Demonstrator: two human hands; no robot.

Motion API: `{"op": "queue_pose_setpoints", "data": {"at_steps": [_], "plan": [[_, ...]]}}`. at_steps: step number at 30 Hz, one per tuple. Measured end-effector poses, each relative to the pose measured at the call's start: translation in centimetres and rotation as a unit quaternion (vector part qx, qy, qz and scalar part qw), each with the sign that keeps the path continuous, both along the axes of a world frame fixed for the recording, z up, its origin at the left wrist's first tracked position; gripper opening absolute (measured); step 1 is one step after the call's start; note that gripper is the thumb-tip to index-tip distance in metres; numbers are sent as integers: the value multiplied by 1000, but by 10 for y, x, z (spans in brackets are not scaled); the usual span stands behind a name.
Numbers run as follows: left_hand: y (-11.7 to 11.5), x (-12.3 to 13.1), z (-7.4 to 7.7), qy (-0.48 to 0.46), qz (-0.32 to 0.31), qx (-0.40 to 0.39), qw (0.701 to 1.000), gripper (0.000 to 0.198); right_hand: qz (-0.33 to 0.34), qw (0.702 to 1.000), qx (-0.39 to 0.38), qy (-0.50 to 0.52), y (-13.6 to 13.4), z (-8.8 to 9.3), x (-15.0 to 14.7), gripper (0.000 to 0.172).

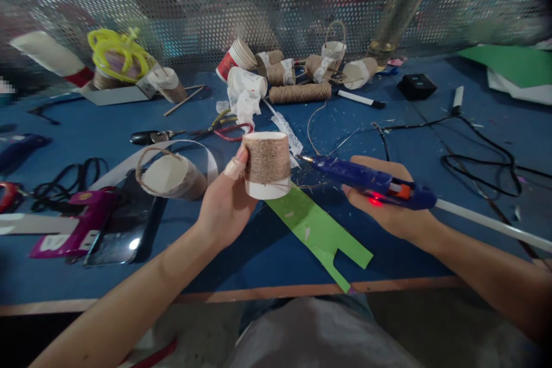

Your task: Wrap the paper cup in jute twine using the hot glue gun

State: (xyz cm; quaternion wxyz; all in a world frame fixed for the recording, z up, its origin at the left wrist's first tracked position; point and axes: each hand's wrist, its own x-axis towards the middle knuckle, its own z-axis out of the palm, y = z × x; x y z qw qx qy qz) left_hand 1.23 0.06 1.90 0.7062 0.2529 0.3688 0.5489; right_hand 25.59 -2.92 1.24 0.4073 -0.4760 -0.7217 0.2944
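My left hand point(230, 201) grips a paper cup point(267, 167) wound with brown twine, a white band showing at its bottom. A bandage wraps the left thumb. In my right hand point(383, 207) is a blue glue gun point(366, 179), a red light glowing on its side and a white glue stick point(487, 221) running out of its rear. Its nozzle points left toward the cup, a short gap away from it. Beneath the cup lies a strip of green paper point(319, 230). A finished-looking cup with a twine handle point(172, 175) stands left of my left hand.
Scissors point(228, 129), a twine roll point(299, 92), a marker point(360, 99) and several wrapped cups lie toward the back. A phone point(121, 224) and a purple glue gun point(77, 224) rest at left. A black cable point(487, 158) curls at right. Perforated metal point(259, 0) stands behind.
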Motion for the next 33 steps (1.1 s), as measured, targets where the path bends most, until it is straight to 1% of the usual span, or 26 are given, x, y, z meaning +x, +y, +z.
{"op": "queue_pose_setpoints", "data": {"at_steps": [2,4,5,7,8,9,12,15,19,22,24,27,31,33], "plan": [[0,0,-2,8,-19,7,1000,20,-17,999,1,42,-1,2,-1,22],[-1,-1,-5,9,-42,19,999,23,-29,998,12,58,-2,1,-3,9],[-1,-1,-7,10,-52,27,998,25,-28,997,22,62,-2,0,-4,15],[-2,-2,-11,21,-67,39,997,27,-11,997,40,67,-3,-5,-6,40],[-2,-2,-13,25,-72,48,996,30,2,997,44,67,-4,-8,-6,46],[-2,-2,-14,29,-74,57,995,32,11,997,49,67,-4,-10,-7,47],[-2,-1,-17,46,-83,62,994,38,10,997,58,55,-6,-14,-9,45],[-2,-1,-17,54,-89,67,992,40,2,997,66,44,-6,-10,-10,46],[-2,1,-16,65,-96,68,991,45,31,992,117,39,-3,-7,-11,31],[-2,3,-15,78,-103,61,990,49,47,988,142,23,0,-10,-13,28],[-3,4,-15,86,-106,53,989,50,42,989,139,6,1,-12,-13,26],[-5,6,-15,92,-108,44,989,47,31,993,115,2,-1,-13,-14,25],[-5,7,-15,91,-109,47,989,42,23,996,85,27,-2,-13,-16,24],[-5,7,-16,83,-114,54,988,38,31,995,83,43,-1,-13,-16,28]]}}
